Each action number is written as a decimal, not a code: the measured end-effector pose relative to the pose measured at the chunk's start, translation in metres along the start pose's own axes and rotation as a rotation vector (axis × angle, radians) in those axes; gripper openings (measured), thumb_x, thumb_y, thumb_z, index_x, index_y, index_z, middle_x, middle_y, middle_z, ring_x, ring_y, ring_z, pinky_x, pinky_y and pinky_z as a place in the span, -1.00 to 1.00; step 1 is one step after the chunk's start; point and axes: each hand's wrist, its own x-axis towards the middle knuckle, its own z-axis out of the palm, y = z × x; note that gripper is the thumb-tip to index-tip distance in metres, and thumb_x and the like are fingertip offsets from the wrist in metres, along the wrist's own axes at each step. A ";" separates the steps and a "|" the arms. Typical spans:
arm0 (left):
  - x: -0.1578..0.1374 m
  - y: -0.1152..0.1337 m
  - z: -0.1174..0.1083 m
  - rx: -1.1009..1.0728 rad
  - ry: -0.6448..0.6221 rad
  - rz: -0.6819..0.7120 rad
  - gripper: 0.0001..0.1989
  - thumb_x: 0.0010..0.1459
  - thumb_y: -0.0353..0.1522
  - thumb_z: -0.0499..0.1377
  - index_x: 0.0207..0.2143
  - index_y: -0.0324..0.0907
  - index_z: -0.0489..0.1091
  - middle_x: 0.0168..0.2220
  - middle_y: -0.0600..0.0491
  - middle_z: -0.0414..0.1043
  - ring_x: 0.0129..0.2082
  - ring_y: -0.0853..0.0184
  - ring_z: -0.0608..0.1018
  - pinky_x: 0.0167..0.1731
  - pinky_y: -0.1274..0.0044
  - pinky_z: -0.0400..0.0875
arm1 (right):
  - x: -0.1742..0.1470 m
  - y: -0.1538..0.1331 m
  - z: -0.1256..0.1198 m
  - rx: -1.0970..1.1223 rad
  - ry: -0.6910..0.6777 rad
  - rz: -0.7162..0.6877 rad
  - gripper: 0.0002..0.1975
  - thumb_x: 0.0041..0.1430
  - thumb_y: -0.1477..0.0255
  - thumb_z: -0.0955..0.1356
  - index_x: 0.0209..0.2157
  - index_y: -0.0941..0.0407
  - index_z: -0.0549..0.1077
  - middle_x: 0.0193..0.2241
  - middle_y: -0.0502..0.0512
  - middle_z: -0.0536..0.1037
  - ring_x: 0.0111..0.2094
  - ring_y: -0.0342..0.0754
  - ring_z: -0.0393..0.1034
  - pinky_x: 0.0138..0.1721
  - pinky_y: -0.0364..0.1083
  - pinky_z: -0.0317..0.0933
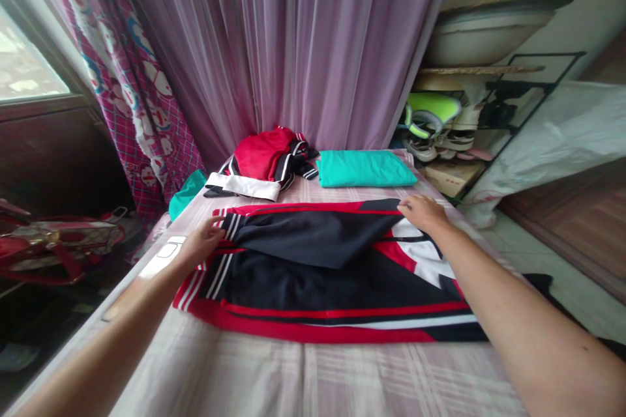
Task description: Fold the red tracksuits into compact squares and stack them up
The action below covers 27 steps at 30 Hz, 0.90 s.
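Observation:
A black, red and white track jacket [303, 280] lies spread across the bed before me, its white-striped ribbed bands toward the left. One dark sleeve is laid over its upper part. At the left end, my left hand [201, 242] has its fingers closed on the striped cuff of that sleeve. On the far right side, my right hand [423, 212] pinches the dark fabric along the jacket's back edge. The right forearm covers part of the jacket's right end.
Behind the jacket are a red and black garment pile [264, 156] with a white band and a folded teal cloth [366, 168]. A phone-like white object [163, 257] lies by my left forearm. Purple curtains [313, 45] hang behind; a shoe rack [518, 91] stands right.

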 end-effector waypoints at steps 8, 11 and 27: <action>-0.001 0.042 0.021 0.430 0.140 0.445 -0.54 0.25 -0.19 0.00 0.12 -0.11 0.40 0.26 -0.13 0.32 0.24 0.04 0.37 0.21 0.18 0.26 | -0.042 -0.128 -0.028 0.241 0.123 -0.328 -0.52 0.32 0.33 0.18 0.19 0.14 0.41 0.23 0.23 0.39 0.23 0.13 0.24 0.25 0.06 0.08; 0.000 0.069 0.051 0.575 -0.004 0.448 -0.53 0.31 -0.13 -0.05 0.18 -0.02 0.38 0.32 -0.04 0.26 0.35 0.02 0.21 0.30 0.08 0.05 | -0.066 -0.192 -0.021 0.275 -0.060 -0.533 -0.48 0.37 0.23 0.15 0.28 0.04 0.31 0.33 0.16 0.26 0.32 0.09 0.10 0.31 0.10 -0.05; -0.002 0.058 0.088 0.702 -0.088 0.330 -0.34 0.30 0.05 -0.10 0.35 -0.01 0.17 0.40 -0.11 0.06 0.39 -0.04 0.11 0.30 0.01 -0.10 | -0.042 -0.062 0.032 -0.077 -0.144 0.101 -0.37 0.38 0.15 0.01 0.33 0.11 0.22 0.36 0.28 0.17 0.36 0.14 0.01 0.30 0.26 -0.12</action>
